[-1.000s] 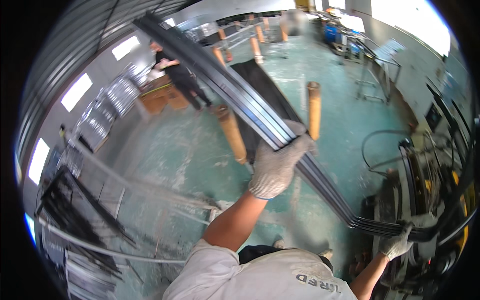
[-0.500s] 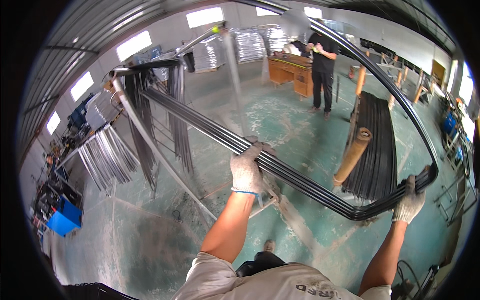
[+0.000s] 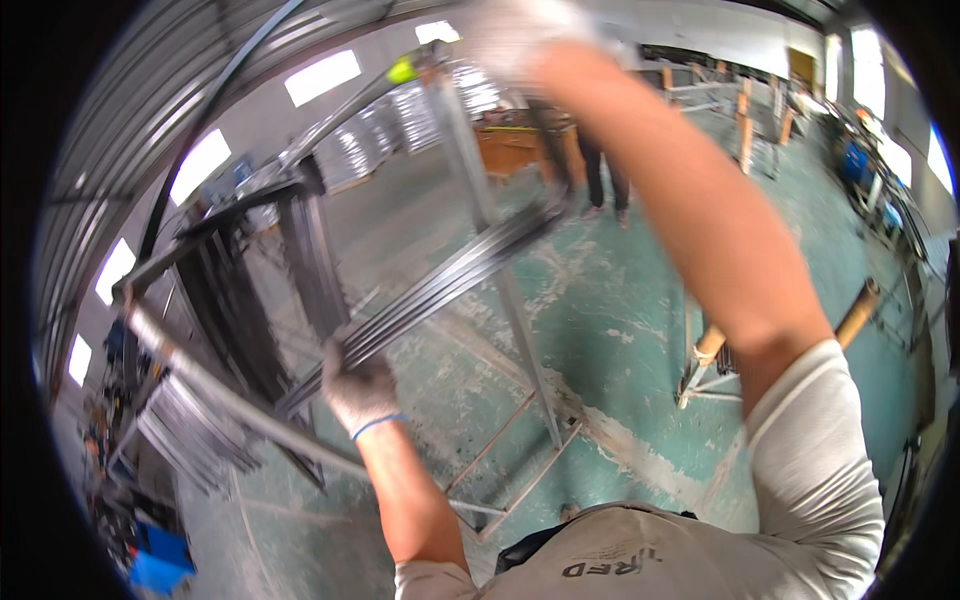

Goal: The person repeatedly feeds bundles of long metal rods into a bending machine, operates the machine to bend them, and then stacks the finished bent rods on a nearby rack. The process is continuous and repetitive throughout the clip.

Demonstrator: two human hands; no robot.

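My left hand (image 3: 360, 388), in a whitish knit glove with a blue cuff edge, is closed around a bundle of several black bent metal tubes (image 3: 450, 272). From that grip the tubes slant up and right to a rounded bend, then turn upward. My right hand (image 3: 530, 38), gloved too, is raised high at the top, near the upturned part of the tubes. Motion smears its fingers, so its hold does not show. Close to my left hand stands a metal rack (image 3: 240, 400), with dark tubes (image 3: 225, 300) hanging from it.
A rack upright (image 3: 510, 310) with a yellow-green tip rises behind the bundle. Silvery tubes (image 3: 190, 430) hang lower left, above a blue box (image 3: 160, 560). Beyond are a wooden desk (image 3: 505, 150), a standing person (image 3: 605, 185) and wrapped stacks. Cardboard-coloured rolls (image 3: 857, 312) are at right.
The tube bundle has swung left, its bend now up near the middle. My right hand has risen from lower right to the top. My left hand has moved left and down, toward the rack.
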